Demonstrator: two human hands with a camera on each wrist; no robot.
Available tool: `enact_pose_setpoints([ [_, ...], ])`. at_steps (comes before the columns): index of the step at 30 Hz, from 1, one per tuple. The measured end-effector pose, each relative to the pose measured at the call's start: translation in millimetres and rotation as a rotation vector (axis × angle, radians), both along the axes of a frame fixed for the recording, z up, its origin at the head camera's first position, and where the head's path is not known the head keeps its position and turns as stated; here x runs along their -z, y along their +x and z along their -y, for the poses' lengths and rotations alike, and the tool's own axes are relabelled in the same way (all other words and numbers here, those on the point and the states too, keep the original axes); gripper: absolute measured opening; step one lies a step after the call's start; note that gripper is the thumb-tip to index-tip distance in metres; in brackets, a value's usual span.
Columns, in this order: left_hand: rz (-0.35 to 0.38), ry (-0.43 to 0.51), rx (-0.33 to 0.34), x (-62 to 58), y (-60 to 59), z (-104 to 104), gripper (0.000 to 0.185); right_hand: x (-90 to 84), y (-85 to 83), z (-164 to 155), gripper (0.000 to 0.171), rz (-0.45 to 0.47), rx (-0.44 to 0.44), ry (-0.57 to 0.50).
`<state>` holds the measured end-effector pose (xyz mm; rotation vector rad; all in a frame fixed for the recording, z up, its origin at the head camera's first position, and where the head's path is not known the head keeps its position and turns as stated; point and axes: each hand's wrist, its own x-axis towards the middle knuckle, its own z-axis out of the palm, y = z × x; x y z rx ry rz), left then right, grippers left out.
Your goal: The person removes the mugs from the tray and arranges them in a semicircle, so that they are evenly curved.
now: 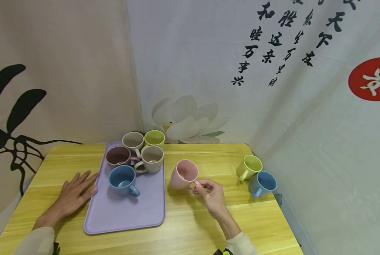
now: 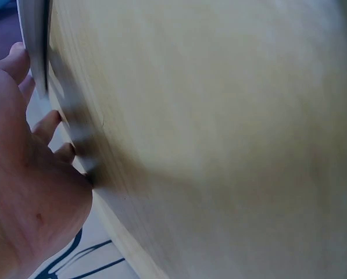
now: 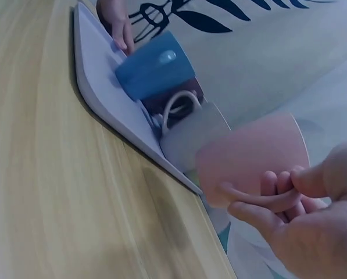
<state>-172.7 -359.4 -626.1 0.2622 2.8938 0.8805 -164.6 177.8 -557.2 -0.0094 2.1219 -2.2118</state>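
Note:
My right hand (image 1: pixel 210 198) pinches the handle of a pink mug (image 1: pixel 184 174), which hangs a little above the table, right of a lilac tray (image 1: pixel 142 212). The right wrist view shows fingers and thumb round that handle, the mug (image 3: pixel 249 154) off the wood. My left hand (image 1: pixel 75 194) lies with fingers spread on the table, fingertips touching the tray's left edge. On the tray stand a blue mug (image 1: pixel 123 180), a mauve mug (image 1: pixel 118 157), two beige mugs, one at the back (image 1: pixel 133 141) and one in front (image 1: pixel 152 159), and a yellow-green mug (image 1: pixel 154 138).
Near the table's right edge, a second yellow-green mug (image 1: pixel 249 167) and a second blue mug (image 1: pixel 263 183) stand side by side. Behind the wooden table (image 1: pixel 190 230) hangs a cloth backdrop (image 1: pixel 202 53) with printed writing and plants.

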Motion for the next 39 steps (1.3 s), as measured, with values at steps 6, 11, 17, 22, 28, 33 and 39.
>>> enact_pose_setpoints([
  [6,0.006,0.003,-0.002,0.1,0.1,0.0,0.071,1.3,-8.8,-12.2,0.017,-0.016,0.111,-0.087],
  [11,0.009,0.008,-0.001,0.5,0.2,0.3,0.071,0.8,-16.0,-21.6,0.017,-0.018,0.173,-0.091],
  [17,0.011,0.011,-0.002,0.8,0.4,0.2,0.071,0.7,-24.0,-29.7,0.026,0.002,0.247,-0.090],
  [22,0.026,0.009,-0.011,0.3,0.1,-0.2,0.072,2.2,-31.5,-34.9,0.031,0.023,0.308,-0.112],
  [28,0.024,0.015,-0.012,0.7,0.2,0.2,0.072,4.1,-40.2,-39.1,0.031,0.022,0.381,-0.143],
  [33,0.019,0.014,-0.014,-0.3,0.8,-0.3,0.072,5.0,-45.5,-42.1,0.027,0.029,0.444,-0.150],
  [39,0.026,0.002,-0.016,0.5,0.0,0.3,0.072,6.6,-52.6,-45.3,0.027,0.015,0.513,-0.174],
])
